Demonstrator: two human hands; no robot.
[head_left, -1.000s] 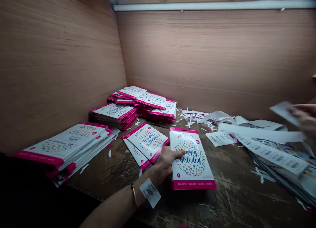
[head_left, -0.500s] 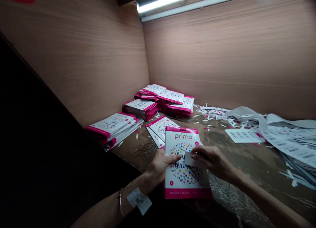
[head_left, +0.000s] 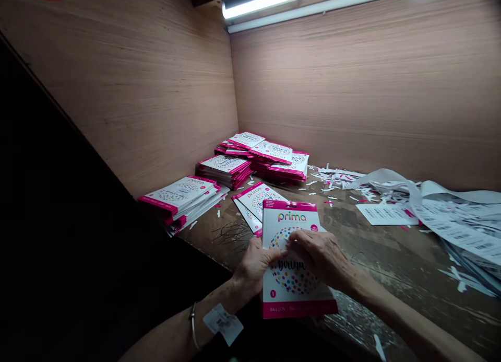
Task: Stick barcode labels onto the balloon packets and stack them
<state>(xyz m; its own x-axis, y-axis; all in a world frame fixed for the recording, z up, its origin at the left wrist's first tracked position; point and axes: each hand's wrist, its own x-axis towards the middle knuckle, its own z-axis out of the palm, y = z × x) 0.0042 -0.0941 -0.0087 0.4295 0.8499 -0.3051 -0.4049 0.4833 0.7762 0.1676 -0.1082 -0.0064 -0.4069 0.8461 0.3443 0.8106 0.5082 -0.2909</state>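
A balloon packet (head_left: 291, 296), white with pink bands, "prima" on top and a dotted balloon picture, stands tilted in front of me. My left hand (head_left: 252, 265) grips its left edge, thumb pressed on the front. Across the printed middle lies my right hand (head_left: 323, 255), fingers pinched near the left thumb's tip. What it pinches is mostly hidden; a small white piece of paper showed there a moment before. On my left forearm sit a barcode label (head_left: 223, 323) and a metal bangle (head_left: 193, 325).
Loose packets (head_left: 260, 200) lie just behind the held one. Stacked packets (head_left: 223, 166) fill the back corner, with another pile (head_left: 180, 195) at the table's left edge. Paper scraps (head_left: 336, 178) and long strips of barcode labels (head_left: 462, 231) cover the right side.
My right hand has moved left over the packet to my left thumb, and the small white piece it held is now mostly covered. The left hand keeps its grip.
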